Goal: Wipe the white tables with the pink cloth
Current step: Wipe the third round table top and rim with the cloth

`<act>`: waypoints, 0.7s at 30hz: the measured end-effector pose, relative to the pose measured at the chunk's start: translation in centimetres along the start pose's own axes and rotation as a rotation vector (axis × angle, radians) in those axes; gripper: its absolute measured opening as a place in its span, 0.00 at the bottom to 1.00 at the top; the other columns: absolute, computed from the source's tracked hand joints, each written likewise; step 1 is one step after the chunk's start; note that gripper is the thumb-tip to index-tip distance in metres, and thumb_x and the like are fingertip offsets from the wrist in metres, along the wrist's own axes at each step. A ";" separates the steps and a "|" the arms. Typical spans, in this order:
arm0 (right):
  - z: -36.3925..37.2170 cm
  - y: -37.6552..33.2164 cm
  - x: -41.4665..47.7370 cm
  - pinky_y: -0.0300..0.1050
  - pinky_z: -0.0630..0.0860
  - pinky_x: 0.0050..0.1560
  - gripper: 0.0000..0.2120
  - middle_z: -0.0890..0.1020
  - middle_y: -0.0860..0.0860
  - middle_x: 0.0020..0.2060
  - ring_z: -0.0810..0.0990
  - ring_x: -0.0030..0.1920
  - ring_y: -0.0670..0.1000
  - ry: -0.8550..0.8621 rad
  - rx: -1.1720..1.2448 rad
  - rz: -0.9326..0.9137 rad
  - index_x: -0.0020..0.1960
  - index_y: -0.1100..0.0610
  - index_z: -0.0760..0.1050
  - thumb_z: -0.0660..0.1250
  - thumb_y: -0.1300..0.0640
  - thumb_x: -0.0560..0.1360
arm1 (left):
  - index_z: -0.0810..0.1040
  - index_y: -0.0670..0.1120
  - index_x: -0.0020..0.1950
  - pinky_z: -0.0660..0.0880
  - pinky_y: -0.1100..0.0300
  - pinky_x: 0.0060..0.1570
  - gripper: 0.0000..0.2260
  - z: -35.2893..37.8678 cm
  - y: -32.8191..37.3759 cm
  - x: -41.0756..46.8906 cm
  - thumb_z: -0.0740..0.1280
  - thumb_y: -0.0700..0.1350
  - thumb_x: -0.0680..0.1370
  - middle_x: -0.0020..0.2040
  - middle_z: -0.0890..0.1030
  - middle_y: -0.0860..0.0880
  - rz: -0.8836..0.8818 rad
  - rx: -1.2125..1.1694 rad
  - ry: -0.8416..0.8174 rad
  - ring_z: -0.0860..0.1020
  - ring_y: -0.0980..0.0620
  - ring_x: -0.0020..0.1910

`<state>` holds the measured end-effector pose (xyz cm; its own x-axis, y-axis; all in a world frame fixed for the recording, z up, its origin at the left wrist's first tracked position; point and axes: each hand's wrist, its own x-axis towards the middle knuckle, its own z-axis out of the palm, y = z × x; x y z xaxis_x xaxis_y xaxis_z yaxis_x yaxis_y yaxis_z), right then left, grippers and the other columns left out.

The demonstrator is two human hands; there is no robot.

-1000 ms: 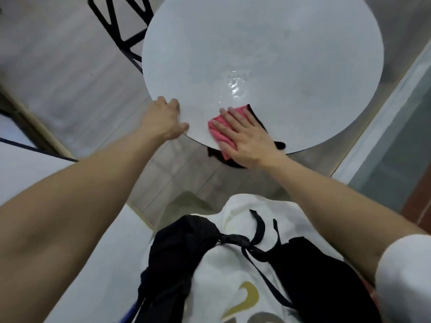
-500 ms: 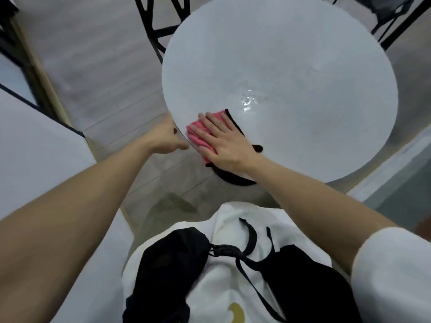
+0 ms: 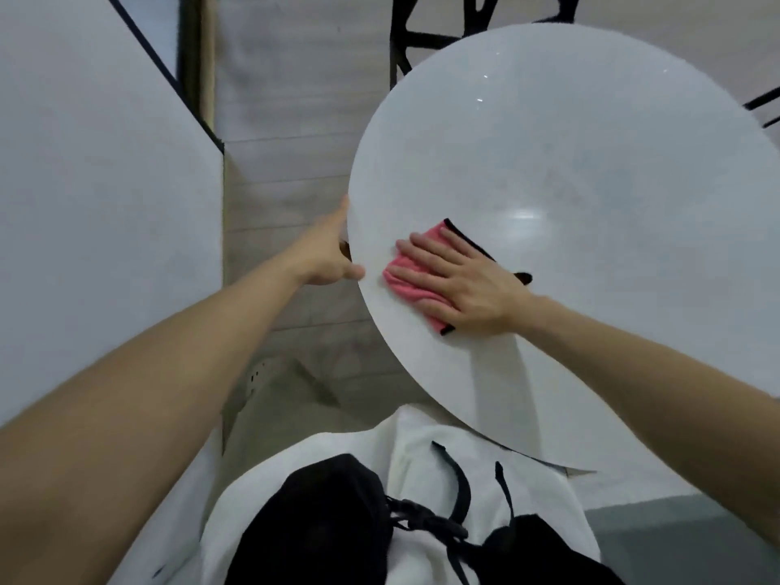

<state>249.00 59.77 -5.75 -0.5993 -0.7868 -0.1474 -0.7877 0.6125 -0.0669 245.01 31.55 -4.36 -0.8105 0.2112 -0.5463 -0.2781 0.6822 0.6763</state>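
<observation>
A round white table [image 3: 591, 162] fills the right half of the head view. The pink cloth [image 3: 407, 282], edged in black, lies flat on the table near its left rim. My right hand [image 3: 468, 285] presses on the cloth with straight, spread fingers and covers most of it. At the table's left rim my left hand [image 3: 325, 257] holds the edge. Its thumb lies on the top, and its fingers run along and under the rim.
A second white table [image 3: 105, 183] with a dark edge stands close on the left, across a strip of grey floor [image 3: 287, 162]. A black chair frame [image 3: 426, 35] shows behind the round table. A black bag [image 3: 337, 525] hangs at my chest.
My right hand has slid the cloth from the near edge further onto the table's left part. My left hand has shifted along the rim. The view has swung left and the wet patch is gone.
</observation>
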 end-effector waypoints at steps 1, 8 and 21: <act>-0.5 2.6 1.3 0.59 0.42 0.87 0.29 0.47 0.48 0.88 0.43 0.88 0.51 -0.001 0.008 -0.010 0.88 0.41 0.47 0.46 0.38 0.89 | 0.45 0.58 0.89 0.78 0.55 0.60 0.56 0.0 0.0 0.1 0.80 0.36 0.75 0.73 0.79 0.49 -0.028 0.000 0.019 0.83 0.47 0.62; -1.3 5.4 12.0 0.66 0.45 0.85 0.29 0.52 0.56 0.88 0.49 0.88 0.58 0.172 0.063 0.381 0.88 0.42 0.52 0.48 0.39 0.88 | 0.46 0.61 0.89 0.75 0.56 0.61 0.56 0.1 0.0 -0.6 0.82 0.41 0.75 0.49 0.83 0.58 -0.163 0.026 0.052 0.84 0.50 0.54; -2.7 6.0 19.9 0.66 0.46 0.85 0.29 0.55 0.56 0.87 0.51 0.87 0.58 0.191 0.062 0.326 0.87 0.44 0.58 0.46 0.40 0.88 | 0.83 0.52 0.62 0.83 0.50 0.57 0.24 0.3 -3.1 -0.9 0.83 0.61 0.72 0.42 0.88 0.57 -0.251 0.017 0.023 0.86 0.57 0.44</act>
<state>231.94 47.55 -6.42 -0.8373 -0.5466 0.0156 -0.5449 0.8317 -0.1069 246.78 29.51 -6.08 -0.7286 0.0177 -0.6847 -0.4638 0.7228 0.5123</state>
